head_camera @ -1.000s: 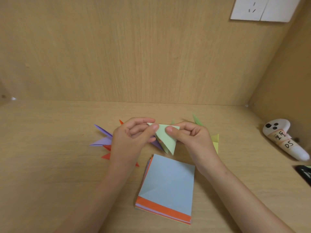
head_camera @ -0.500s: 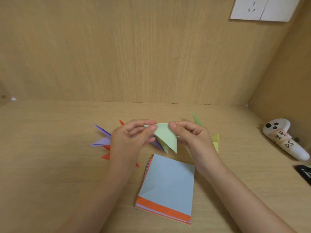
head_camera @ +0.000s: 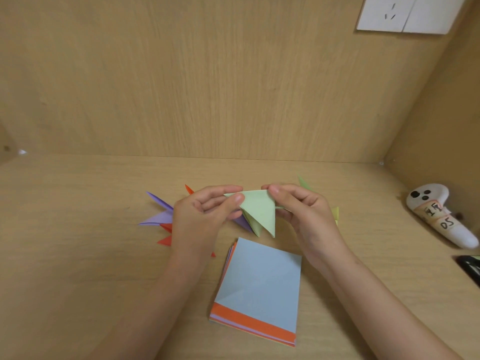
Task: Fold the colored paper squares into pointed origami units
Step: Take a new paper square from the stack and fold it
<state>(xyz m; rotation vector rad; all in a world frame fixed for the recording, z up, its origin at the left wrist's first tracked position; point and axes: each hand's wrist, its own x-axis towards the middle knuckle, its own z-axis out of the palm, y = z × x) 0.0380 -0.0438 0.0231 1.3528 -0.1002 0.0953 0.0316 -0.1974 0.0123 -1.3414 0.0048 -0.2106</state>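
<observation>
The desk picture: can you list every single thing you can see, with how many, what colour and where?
Green paper: one, pale green, part-folded, held above the desk.
Paper stack: one, blue on top, orange edge, near middle.
Purple units: count unclear, behind left hand.
Red units: count unclear, under left hand.
Yellow-green units: count unclear, behind right hand.
Controller: one, white, labelled, right.
Black object: one, right edge, cut off.
Wall socket: one, white, top right.
Left hand: pinching the paper.
Right hand: pinching the paper.

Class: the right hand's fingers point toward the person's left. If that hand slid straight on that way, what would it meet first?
Probably the left hand, which pinches the other end of the same green paper that the right hand holds; depth is uncertain.
</observation>
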